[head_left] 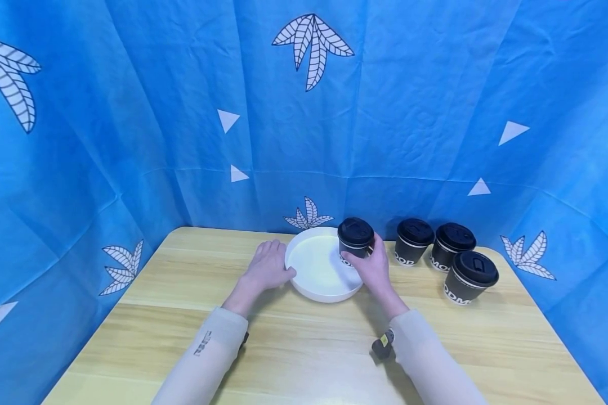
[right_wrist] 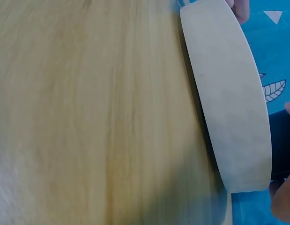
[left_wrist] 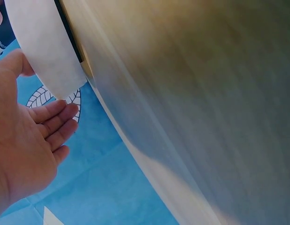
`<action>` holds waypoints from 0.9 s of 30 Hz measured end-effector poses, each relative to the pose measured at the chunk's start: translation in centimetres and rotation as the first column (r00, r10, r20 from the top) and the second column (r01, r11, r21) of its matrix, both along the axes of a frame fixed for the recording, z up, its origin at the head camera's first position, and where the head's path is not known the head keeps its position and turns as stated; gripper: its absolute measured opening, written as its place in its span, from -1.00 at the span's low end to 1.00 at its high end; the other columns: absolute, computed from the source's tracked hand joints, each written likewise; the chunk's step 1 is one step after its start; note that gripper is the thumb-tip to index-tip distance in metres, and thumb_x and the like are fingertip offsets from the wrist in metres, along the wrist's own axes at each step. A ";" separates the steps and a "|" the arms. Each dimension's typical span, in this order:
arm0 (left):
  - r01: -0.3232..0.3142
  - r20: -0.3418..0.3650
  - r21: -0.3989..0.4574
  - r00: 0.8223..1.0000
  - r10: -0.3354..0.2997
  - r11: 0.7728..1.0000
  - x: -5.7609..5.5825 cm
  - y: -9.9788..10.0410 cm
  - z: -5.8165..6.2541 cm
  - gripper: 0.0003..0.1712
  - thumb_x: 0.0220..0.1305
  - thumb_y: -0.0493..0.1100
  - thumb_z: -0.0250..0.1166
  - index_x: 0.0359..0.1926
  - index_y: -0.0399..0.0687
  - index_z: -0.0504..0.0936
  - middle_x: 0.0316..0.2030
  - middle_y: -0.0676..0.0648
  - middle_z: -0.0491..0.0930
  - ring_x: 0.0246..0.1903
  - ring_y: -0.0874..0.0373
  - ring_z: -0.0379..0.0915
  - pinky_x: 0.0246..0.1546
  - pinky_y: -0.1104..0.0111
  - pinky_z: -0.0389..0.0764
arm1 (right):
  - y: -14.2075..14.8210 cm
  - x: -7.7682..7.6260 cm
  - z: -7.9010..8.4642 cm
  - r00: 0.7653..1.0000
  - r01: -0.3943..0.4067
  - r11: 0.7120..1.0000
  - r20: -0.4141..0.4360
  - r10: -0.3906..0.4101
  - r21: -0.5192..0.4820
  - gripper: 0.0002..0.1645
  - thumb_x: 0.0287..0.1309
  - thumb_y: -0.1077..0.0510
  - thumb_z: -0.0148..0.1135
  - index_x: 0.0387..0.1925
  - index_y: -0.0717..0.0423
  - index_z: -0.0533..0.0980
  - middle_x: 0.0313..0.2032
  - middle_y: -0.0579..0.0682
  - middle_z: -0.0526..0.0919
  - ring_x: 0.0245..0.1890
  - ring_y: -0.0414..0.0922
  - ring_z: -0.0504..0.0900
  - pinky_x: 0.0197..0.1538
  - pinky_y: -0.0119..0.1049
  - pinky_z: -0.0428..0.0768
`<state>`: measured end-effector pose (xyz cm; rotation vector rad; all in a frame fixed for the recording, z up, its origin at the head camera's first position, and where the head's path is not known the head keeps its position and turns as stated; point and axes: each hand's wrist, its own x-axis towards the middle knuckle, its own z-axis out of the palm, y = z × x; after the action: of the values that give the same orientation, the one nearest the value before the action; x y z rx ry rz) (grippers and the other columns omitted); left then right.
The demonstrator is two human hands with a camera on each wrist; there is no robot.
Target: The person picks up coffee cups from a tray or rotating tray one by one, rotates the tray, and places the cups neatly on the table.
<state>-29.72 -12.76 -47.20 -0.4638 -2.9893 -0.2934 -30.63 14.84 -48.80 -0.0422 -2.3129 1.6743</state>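
In the head view a white round tray with a raised rim lies on the table. My right hand grips a black paper coffee cup with a black lid, upright over the tray's right side. The right wrist view shows only part of that cup and some fingertips beyond the tray wall. At the tray's left rim rests my left hand, its thumb against the edge. Seen in the left wrist view, the left hand's fingers are loosely bent beside the tray's outer wall.
To the right stand three more lidded black cups: one nearest the tray, one behind, and one closer to me. A blue curtain hangs behind the wooden table, around its back and sides.
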 end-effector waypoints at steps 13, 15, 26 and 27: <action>-0.001 0.003 0.010 1.000 0.001 1.000 0.0 -0.1 0.0 -0.21 0.24 0.15 0.28 0.28 -0.36 0.43 0.07 -0.20 0.46 0.13 -0.10 0.28 0.47 0.02 0.16 | -0.3 0.1 -0.1 1.000 0.000 1.000 -0.006 0.000 -0.011 0.14 0.03 0.12 0.61 0.53 0.19 0.15 0.43 0.21 0.35 0.43 0.16 0.36 0.50 0.02 0.32; -0.005 0.004 0.009 1.000 0.005 1.000 0.0 0.0 0.0 -0.20 0.24 0.15 0.28 0.28 -0.36 0.42 0.08 -0.20 0.46 0.13 -0.10 0.27 0.48 0.02 0.16 | -0.3 0.1 -0.1 1.000 -0.002 1.000 -0.005 0.002 -0.006 0.14 0.05 0.13 0.60 0.53 0.20 0.14 0.43 0.22 0.35 0.43 0.16 0.36 0.51 0.03 0.31; -0.016 0.014 -0.001 1.000 0.016 1.000 0.1 0.2 0.1 -0.19 0.24 0.16 0.28 0.30 -0.36 0.41 0.11 -0.21 0.46 0.16 -0.11 0.27 0.49 0.01 0.15 | -0.2 0.3 -0.2 1.000 -0.009 1.000 -0.022 0.008 -0.021 0.11 0.04 0.19 0.59 0.52 0.21 0.16 0.42 0.23 0.36 0.42 0.17 0.37 0.49 0.02 0.34; -0.014 0.013 -0.001 1.000 0.014 1.000 0.1 0.2 0.1 -0.19 0.23 0.15 0.28 0.30 -0.36 0.41 0.11 -0.22 0.46 0.16 -0.12 0.28 0.49 0.01 0.15 | -0.2 0.3 -0.2 1.000 -0.011 1.000 -0.028 0.010 -0.025 0.11 0.04 0.19 0.59 0.52 0.21 0.17 0.42 0.23 0.36 0.42 0.18 0.38 0.49 0.03 0.34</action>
<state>-29.58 -12.60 -47.08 -0.4421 -3.0039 -0.2948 -30.36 14.64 -49.03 -0.0120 -2.2758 1.6991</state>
